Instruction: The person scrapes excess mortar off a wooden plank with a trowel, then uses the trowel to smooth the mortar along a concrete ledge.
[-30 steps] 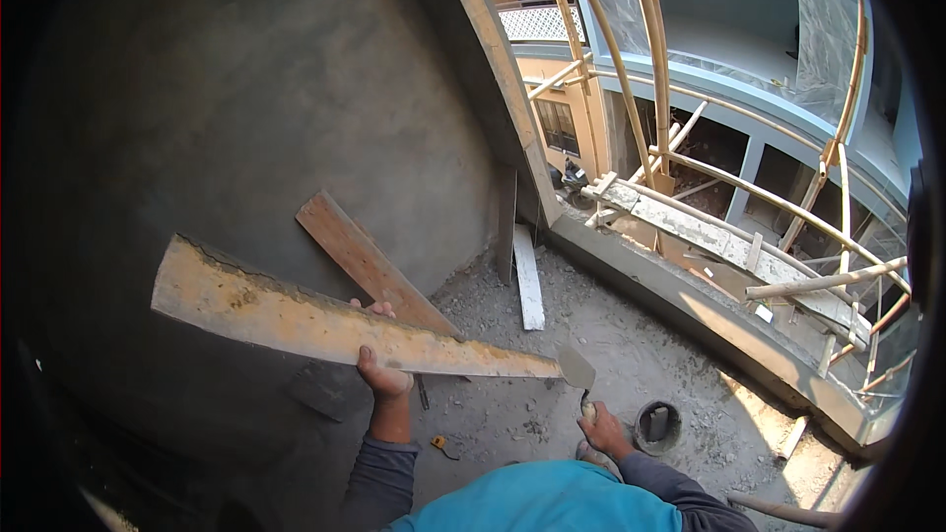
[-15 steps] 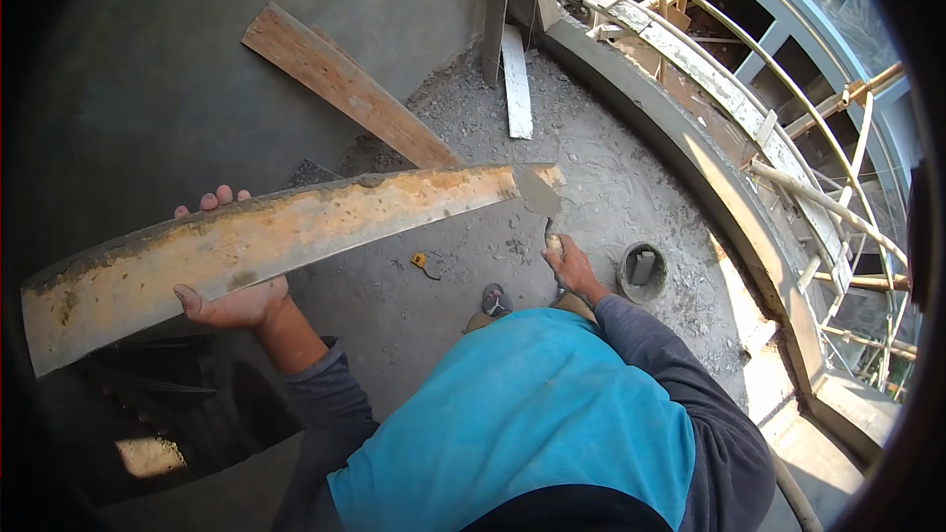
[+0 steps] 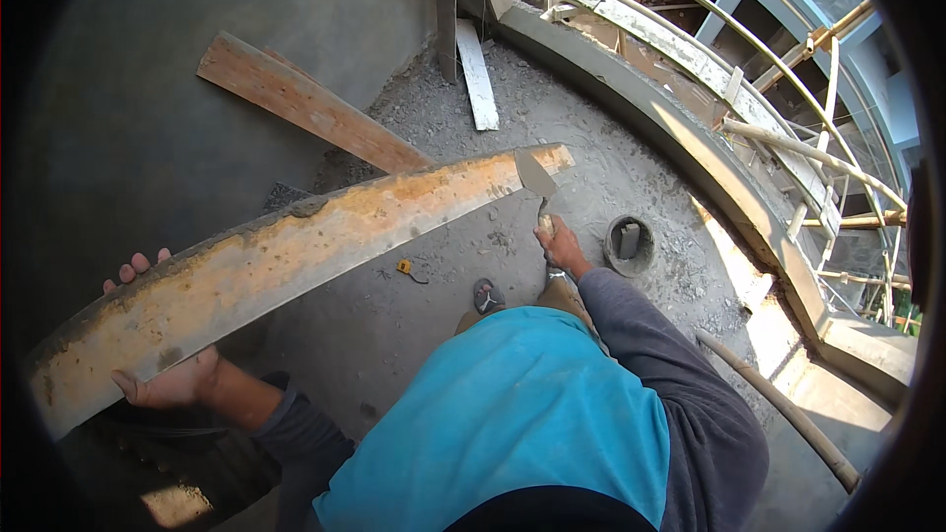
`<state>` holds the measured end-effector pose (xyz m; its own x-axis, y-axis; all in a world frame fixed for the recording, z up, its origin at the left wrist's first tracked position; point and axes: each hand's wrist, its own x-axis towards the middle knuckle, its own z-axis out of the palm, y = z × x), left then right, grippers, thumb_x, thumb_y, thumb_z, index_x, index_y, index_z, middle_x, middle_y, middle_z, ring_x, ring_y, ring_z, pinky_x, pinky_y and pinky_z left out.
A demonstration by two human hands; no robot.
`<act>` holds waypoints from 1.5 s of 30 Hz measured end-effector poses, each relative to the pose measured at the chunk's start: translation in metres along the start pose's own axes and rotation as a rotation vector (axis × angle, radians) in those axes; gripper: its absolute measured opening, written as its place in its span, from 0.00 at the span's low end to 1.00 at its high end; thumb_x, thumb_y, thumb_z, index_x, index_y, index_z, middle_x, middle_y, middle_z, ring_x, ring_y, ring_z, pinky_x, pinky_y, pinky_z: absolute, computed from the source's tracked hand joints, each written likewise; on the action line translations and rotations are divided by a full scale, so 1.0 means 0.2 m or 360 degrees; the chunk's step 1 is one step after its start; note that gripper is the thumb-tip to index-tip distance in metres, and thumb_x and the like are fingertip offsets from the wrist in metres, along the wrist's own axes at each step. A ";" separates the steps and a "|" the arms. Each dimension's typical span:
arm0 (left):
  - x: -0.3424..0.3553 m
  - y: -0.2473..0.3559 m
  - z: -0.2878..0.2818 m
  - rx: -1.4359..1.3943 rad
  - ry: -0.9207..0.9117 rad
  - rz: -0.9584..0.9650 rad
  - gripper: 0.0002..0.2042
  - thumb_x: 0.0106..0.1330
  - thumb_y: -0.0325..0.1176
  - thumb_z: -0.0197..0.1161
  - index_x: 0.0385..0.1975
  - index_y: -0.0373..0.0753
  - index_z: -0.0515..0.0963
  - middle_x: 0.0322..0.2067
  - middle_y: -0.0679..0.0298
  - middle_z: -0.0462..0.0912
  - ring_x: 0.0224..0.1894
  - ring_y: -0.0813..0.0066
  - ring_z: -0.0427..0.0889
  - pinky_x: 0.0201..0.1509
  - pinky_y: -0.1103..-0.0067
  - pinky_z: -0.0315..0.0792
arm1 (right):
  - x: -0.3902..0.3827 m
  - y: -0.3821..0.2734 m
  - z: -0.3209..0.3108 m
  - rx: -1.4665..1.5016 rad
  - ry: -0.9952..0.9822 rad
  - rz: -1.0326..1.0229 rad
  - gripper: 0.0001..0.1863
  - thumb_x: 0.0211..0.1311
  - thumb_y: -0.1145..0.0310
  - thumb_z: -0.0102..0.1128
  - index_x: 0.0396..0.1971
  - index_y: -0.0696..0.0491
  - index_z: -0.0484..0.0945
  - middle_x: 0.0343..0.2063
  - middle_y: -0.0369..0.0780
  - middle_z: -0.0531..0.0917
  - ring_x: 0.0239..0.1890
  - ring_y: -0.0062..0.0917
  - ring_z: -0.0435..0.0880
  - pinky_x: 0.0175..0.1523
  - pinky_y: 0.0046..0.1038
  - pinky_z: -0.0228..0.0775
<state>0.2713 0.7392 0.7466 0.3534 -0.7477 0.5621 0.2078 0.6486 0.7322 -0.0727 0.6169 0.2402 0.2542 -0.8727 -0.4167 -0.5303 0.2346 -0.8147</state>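
Note:
A long wooden board [image 3: 296, 256], stained with mortar along its upper edge, slants across the view from lower left to upper centre. My left hand [image 3: 172, 379] grips it near its left end, thumb on the face, palm underneath and fingertips over the far edge. In my right hand [image 3: 564, 246] is the handle of a trowel [image 3: 535, 175]. The trowel's grey blade lies against the board's right end. A patch of wet mortar [image 3: 307, 207] clings to the board's top edge.
A bucket [image 3: 630, 244] with something grey inside stands right of my right hand. A yellow tape measure [image 3: 405, 267] lies on the floor. Further off lean a brown plank [image 3: 305, 99] and a white-smeared plank [image 3: 478, 79]. A low curved wall [image 3: 650, 118] borders bamboo scaffolding [image 3: 788, 148]; a pole [image 3: 778, 409] lies right.
My left hand and the board have shifted left and down in view. The trowel blade now sits slightly further in from the board's right tip. The whole view has swung a little.

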 end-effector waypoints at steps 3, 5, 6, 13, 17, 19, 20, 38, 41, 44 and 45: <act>0.00 -0.05 0.04 0.0043 0.0128 0.0053 0.44 0.60 0.57 0.55 0.66 0.26 0.55 0.62 0.38 0.63 0.69 0.38 0.59 0.74 0.44 0.41 | -0.03 0.00 0.02 -0.0005 0.0082 -0.0157 0.30 0.65 0.49 0.57 0.60 0.53 0.67 0.39 0.55 0.83 0.41 0.49 0.84 0.47 0.44 0.73; 0.00 -0.07 0.04 0.0016 0.0070 0.0049 0.44 0.60 0.58 0.54 0.66 0.26 0.56 0.62 0.39 0.64 0.68 0.39 0.59 0.74 0.44 0.41 | -0.06 -0.03 0.05 0.0012 0.0029 -0.0165 0.30 0.65 0.50 0.57 0.61 0.53 0.67 0.35 0.53 0.83 0.36 0.45 0.84 0.43 0.42 0.74; 0.00 -0.07 0.04 -0.0071 -0.0031 -0.0004 0.43 0.59 0.57 0.55 0.65 0.26 0.57 0.63 0.38 0.64 0.69 0.38 0.59 0.74 0.44 0.41 | -0.07 -0.06 0.07 0.0033 -0.0023 -0.0172 0.31 0.66 0.51 0.57 0.62 0.53 0.66 0.32 0.51 0.84 0.31 0.41 0.85 0.39 0.41 0.75; -0.02 -0.28 0.07 0.0030 0.0108 0.0055 0.40 0.59 0.59 0.55 0.63 0.32 0.62 0.56 0.45 0.71 0.61 0.46 0.69 0.68 0.49 0.57 | -0.23 -0.35 0.11 0.0123 -0.0226 -0.0279 0.29 0.66 0.53 0.59 0.62 0.53 0.66 0.25 0.45 0.83 0.22 0.30 0.82 0.31 0.35 0.74; -0.03 -0.39 0.13 0.0180 0.0260 0.0144 0.36 0.59 0.58 0.55 0.61 0.36 0.65 0.51 0.50 0.72 0.57 0.52 0.72 0.63 0.55 0.64 | -0.28 -0.48 0.14 0.0266 -0.0462 -0.0262 0.28 0.66 0.53 0.59 0.59 0.54 0.68 0.43 0.58 0.81 0.46 0.55 0.81 0.50 0.46 0.72; -0.05 -0.43 0.12 0.0177 0.0292 0.0164 0.35 0.59 0.57 0.56 0.61 0.37 0.65 0.50 0.51 0.72 0.56 0.53 0.72 0.63 0.56 0.65 | -0.30 -0.55 0.17 0.0275 -0.0505 -0.0365 0.28 0.66 0.53 0.59 0.59 0.54 0.68 0.43 0.58 0.81 0.46 0.54 0.81 0.50 0.46 0.71; -0.05 -0.47 0.11 0.0135 0.0314 0.0154 0.34 0.59 0.56 0.57 0.60 0.38 0.65 0.49 0.52 0.73 0.56 0.53 0.71 0.63 0.57 0.65 | -0.31 -0.58 0.17 0.0238 -0.0516 -0.0414 0.29 0.66 0.53 0.59 0.59 0.54 0.67 0.43 0.58 0.81 0.46 0.54 0.81 0.50 0.45 0.71; -0.15 -0.94 -0.10 0.0658 0.0590 0.0284 0.34 0.60 0.48 0.55 0.64 0.37 0.60 0.54 0.55 0.73 0.58 0.58 0.71 0.66 0.63 0.61 | -0.53 -1.25 0.10 0.0358 -0.0968 -0.0586 0.28 0.68 0.54 0.57 0.59 0.56 0.66 0.26 0.47 0.83 0.27 0.35 0.84 0.37 0.37 0.74; -0.15 -0.93 -0.12 0.0630 0.0587 0.0248 0.35 0.61 0.49 0.53 0.65 0.36 0.59 0.57 0.54 0.71 0.62 0.58 0.69 0.67 0.62 0.59 | -0.50 -1.20 0.16 0.0314 -0.0769 -0.0923 0.27 0.69 0.54 0.55 0.60 0.56 0.65 0.26 0.47 0.82 0.25 0.33 0.84 0.35 0.37 0.75; -0.18 -0.92 -0.17 0.0709 0.0529 0.0202 0.36 0.64 0.52 0.51 0.68 0.35 0.55 0.61 0.53 0.68 0.66 0.57 0.65 0.70 0.61 0.57 | -0.44 -1.13 0.23 0.0370 -0.1038 -0.0258 0.26 0.69 0.54 0.54 0.59 0.57 0.66 0.25 0.46 0.80 0.23 0.31 0.83 0.31 0.36 0.75; -0.17 -0.92 -0.19 0.0782 0.0476 0.0174 0.37 0.67 0.55 0.50 0.69 0.35 0.54 0.63 0.52 0.66 0.67 0.57 0.63 0.71 0.60 0.55 | -0.42 -1.09 0.26 0.0399 -0.0997 -0.0153 0.26 0.69 0.55 0.54 0.58 0.57 0.66 0.24 0.45 0.79 0.22 0.29 0.82 0.29 0.35 0.75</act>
<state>0.2556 0.6506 0.5777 0.6061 -0.5612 0.5637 -0.2667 0.5243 0.8087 0.0646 0.6622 0.4326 0.7510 -0.4999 -0.4313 -0.2979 0.3265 -0.8971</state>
